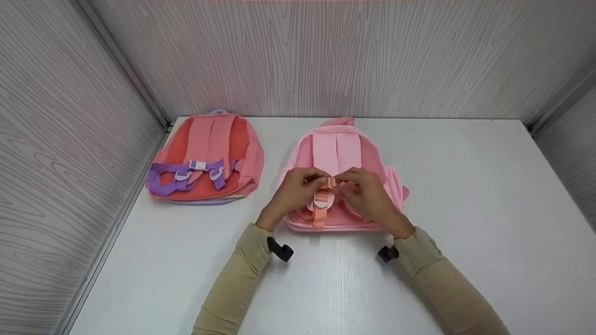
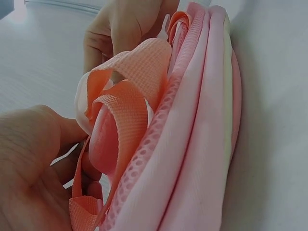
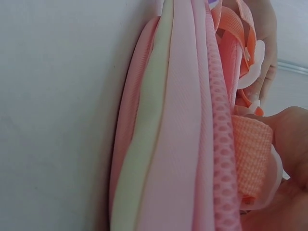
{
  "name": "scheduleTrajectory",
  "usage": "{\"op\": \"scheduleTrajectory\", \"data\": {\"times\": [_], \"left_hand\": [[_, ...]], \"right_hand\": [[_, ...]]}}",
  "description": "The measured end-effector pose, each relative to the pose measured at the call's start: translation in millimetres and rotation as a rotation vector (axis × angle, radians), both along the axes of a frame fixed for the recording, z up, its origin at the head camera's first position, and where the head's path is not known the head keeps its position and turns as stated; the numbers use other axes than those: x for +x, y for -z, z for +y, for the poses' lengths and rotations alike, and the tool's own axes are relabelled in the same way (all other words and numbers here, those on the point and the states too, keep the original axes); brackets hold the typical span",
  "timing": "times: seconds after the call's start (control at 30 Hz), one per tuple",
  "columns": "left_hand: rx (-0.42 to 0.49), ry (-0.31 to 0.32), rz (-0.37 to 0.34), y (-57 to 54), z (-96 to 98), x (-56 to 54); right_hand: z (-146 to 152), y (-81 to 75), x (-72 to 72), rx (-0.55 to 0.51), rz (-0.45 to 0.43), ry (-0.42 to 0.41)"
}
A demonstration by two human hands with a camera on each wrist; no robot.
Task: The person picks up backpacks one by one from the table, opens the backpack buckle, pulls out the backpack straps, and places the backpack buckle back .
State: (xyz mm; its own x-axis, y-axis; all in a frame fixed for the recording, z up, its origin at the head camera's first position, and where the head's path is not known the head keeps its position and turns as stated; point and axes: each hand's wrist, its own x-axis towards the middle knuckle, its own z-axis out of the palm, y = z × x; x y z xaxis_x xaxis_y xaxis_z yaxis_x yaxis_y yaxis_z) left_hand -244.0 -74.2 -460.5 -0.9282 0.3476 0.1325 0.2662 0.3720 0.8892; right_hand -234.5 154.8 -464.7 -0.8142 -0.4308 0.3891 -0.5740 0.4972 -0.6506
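A pink backpack (image 1: 326, 151) lies on the table with its shoulder straps facing up. Over its middle, both hands meet at a small orange buckle (image 1: 331, 182). My left hand (image 1: 295, 190) pinches the buckle from the left, thumb and fingertips together. From the other side, my right hand (image 1: 368, 191) holds the buckle's right end, though its fingertips partly cover it. Below hangs an orange webbing strap (image 1: 320, 217) with a pale adjuster (image 1: 321, 200). Loops of orange webbing (image 2: 130, 101) stand up beside the mesh back panel in the left wrist view.
To the left lies a coral backpack (image 1: 251, 158), its purple straps (image 1: 170, 167) joined by a white buckle (image 1: 198, 165). Both bags rest on a white table (image 1: 465, 209). Grey wood-grain panels (image 1: 326, 56) rise behind and at the sides.
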Motion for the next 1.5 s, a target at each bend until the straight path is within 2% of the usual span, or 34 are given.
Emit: {"op": "scheduleTrajectory", "data": {"times": [0.43,0.83,1.5], "left_hand": [[-0.053,0.032,0.043,-2.4,-4.2,0.3],[-0.151,0.024,-0.016,-8.3,-11.6,1.4],[-0.077,0.035,0.044,-1.7,-8.3,-1.0]], "right_hand": [[0.9,0.5,0.2,-0.024,0.035,-0.017],[3.2,0.7,-1.2,-0.044,0.034,-0.038],[0.6,0.2,-0.3,-0.067,0.036,-0.023]]}}
